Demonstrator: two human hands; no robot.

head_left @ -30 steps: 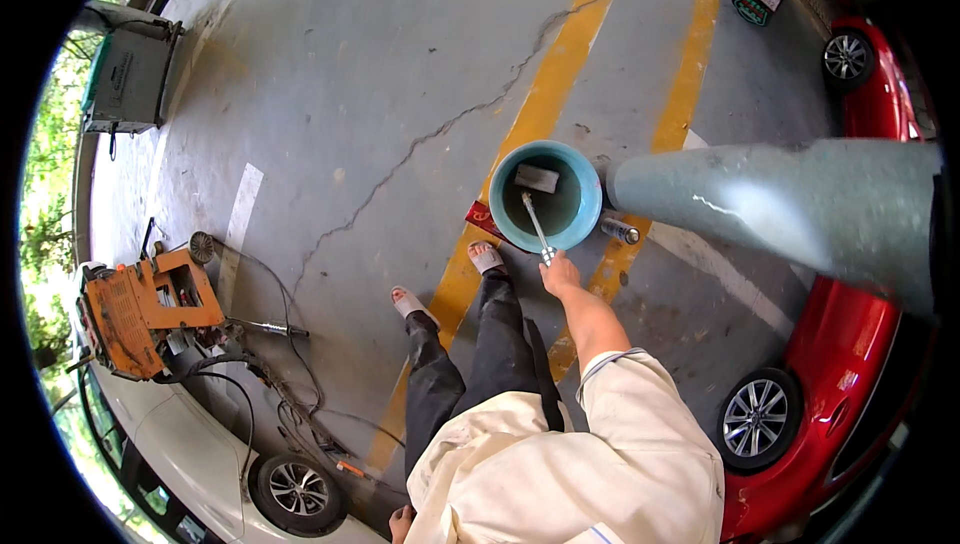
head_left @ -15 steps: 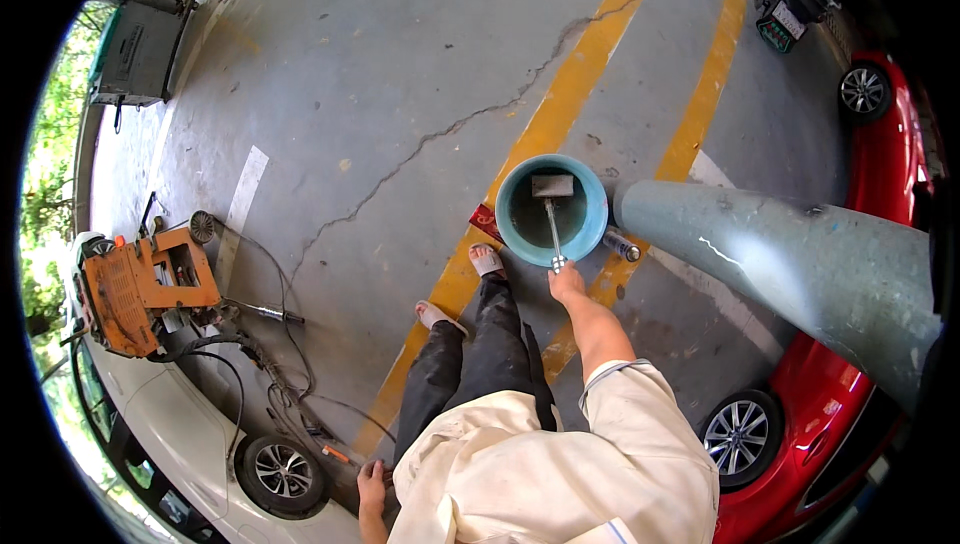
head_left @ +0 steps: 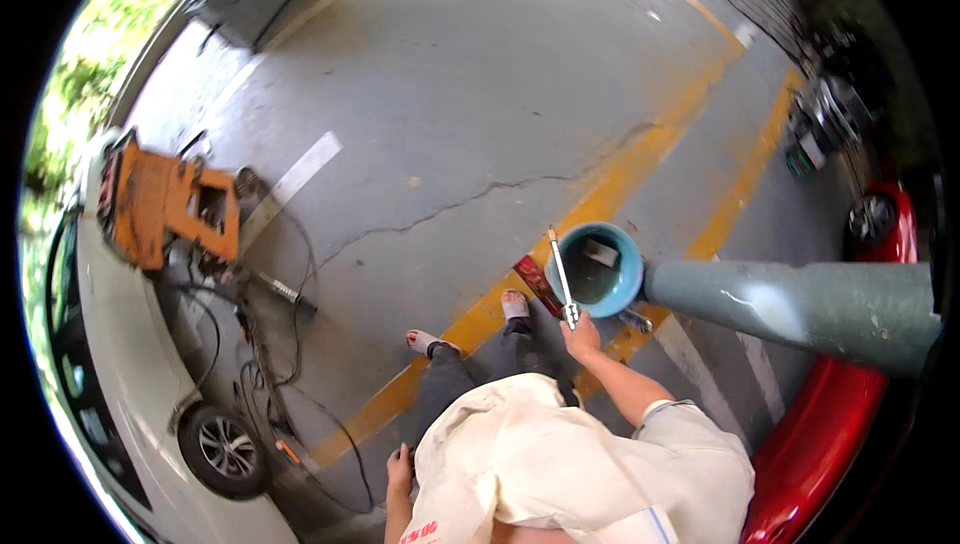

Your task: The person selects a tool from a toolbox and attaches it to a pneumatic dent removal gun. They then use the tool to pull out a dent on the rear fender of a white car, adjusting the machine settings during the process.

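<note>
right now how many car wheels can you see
2. One wheel is on the white car at lower left, near the cables. The other wheel is on the red car at right, above the grey pillar. Others may be hidden.

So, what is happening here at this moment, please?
A person stands on a concrete floor with yellow lines. The right hand grips a long thin tool, lifted beside a blue bucket that stands next to a grey pillar. The left hand hangs empty at the side. An orange machine with cables stands to the left beside a white car; a red car is on the right.
</note>
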